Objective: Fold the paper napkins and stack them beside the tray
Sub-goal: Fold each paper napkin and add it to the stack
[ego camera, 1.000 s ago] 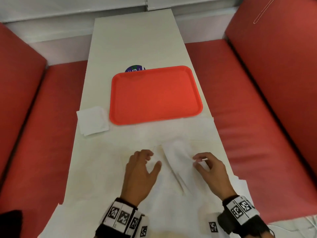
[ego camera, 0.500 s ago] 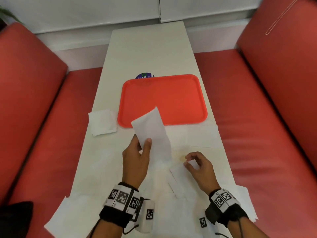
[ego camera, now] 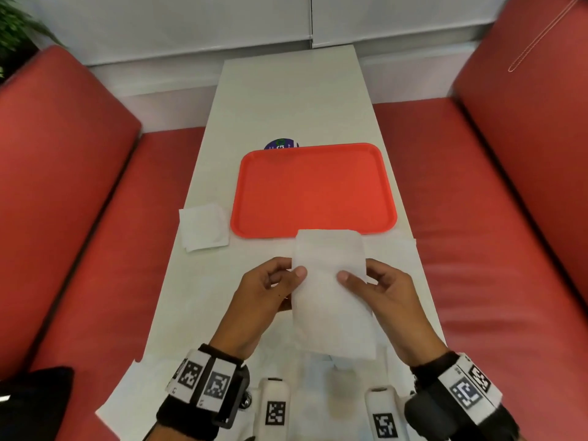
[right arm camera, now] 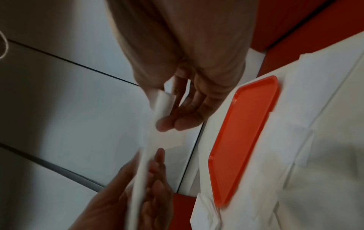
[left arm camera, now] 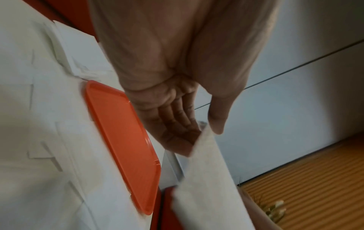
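A white paper napkin (ego camera: 331, 294) is held up above the table, just in front of the orange-red tray (ego camera: 315, 189). My left hand (ego camera: 294, 271) pinches its left edge and my right hand (ego camera: 356, 275) pinches its right edge, thumbs on the near face and fingers behind. The left wrist view shows the napkin (left arm camera: 208, 179) between thumb and fingers, with the tray (left arm camera: 122, 140) beyond. In the right wrist view the napkin (right arm camera: 159, 107) is seen edge-on, curled over at my fingertips. A small stack of folded napkins (ego camera: 203, 230) lies left of the tray.
Several unfolded white napkins (ego camera: 391, 253) cover the near part of the narrow white table (ego camera: 292, 100). A round purple disc (ego camera: 281, 144) peeks out behind the tray. Red bench seats (ego camera: 79, 249) run along both sides. A plant (ego camera: 16, 27) is at top left.
My left hand has lifted the napkin off the table and brought it to the middle. My right hand has left the napkins on the table and taken the napkin's right edge.
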